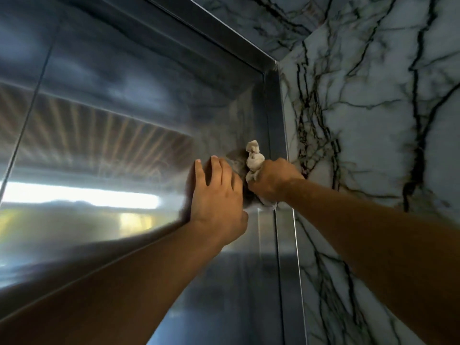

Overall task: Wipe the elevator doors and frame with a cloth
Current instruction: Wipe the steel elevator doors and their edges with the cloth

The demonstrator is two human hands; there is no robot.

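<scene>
At centre frame my right hand grips the bunched cloth against the inner face of the steel frame, while my left hand, fingers straight, presses flat on the door, apparently for bracing.

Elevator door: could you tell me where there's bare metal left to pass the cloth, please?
Free: the door panel left of the left hand, out to the centre seam, and the frame above the cloth. Crowded: the door's right edge, where the right hand grips the cloth beside the left.
</scene>
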